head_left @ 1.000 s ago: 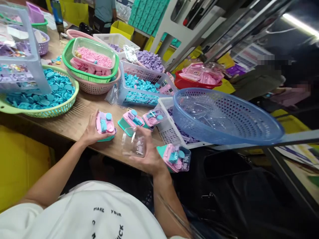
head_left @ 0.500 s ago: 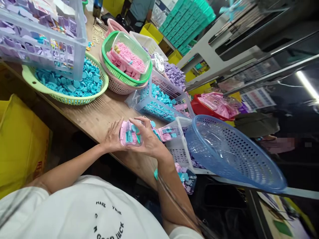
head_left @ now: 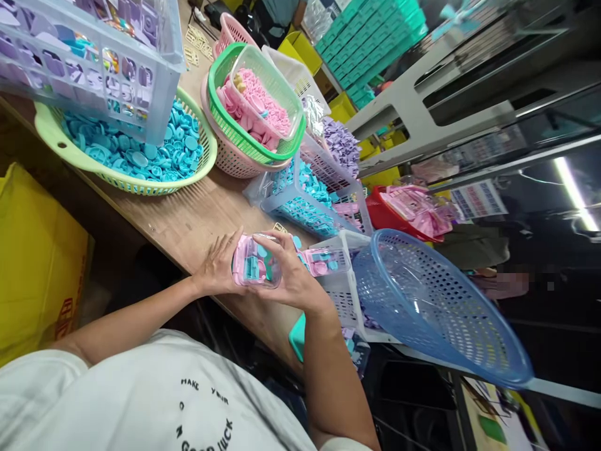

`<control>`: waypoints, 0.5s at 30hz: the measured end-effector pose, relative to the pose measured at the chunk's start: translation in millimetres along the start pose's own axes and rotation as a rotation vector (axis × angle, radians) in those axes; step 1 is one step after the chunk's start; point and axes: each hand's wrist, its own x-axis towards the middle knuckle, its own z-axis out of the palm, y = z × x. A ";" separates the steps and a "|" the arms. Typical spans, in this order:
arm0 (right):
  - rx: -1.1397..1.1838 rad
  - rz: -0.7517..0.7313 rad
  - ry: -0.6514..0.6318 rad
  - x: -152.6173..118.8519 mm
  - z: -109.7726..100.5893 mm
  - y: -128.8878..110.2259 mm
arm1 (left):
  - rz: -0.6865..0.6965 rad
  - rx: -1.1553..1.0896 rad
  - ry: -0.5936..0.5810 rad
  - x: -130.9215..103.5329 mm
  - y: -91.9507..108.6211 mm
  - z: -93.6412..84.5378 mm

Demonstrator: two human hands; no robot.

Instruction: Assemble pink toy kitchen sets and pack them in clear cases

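A small clear pack with pink and teal plastic pieces (head_left: 252, 266) is held between both hands above the front edge of the wooden table. My left hand (head_left: 218, 263) presses against its left side, fingers pointing up and away. Around its right side curls my right hand (head_left: 293, 272), thumb and fingers wrapped on the clear cover. Just right of that hand, another similar pink and teal pack (head_left: 323, 262) lies by a white basket (head_left: 345, 291). A teal piece (head_left: 297, 337) shows beside my right forearm.
On the wooden table (head_left: 183, 222) stand a yellow-green basket of teal discs (head_left: 209, 147), a purple-filled crate (head_left: 164, 81), a green basket (head_left: 220, 122) and a blue crate (head_left: 282, 203). A large blue basket (head_left: 451, 300) leans at the right. A person (head_left: 277, 15) is behind.
The view has shifted slightly. The clear cover now shows more plainly over the pack, and both hands remain around it. More of the teal piece beside my right forearm is visible.
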 end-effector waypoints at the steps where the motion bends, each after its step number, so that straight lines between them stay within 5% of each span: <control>1: -0.018 0.017 -0.016 0.7 -1.2 -2.8 | 0.001 0.000 0.000 -0.3 -0.6 0.7; 8: -0.100 0.035 -0.063 6.5 -7.6 -19.4 | 0.012 0.020 -0.016 0.0 -0.5 0.1; 15: 0.000 -0.044 0.006 -0.5 -1.4 -2.5 | -0.004 0.004 -0.029 -1.5 -2.5 2.5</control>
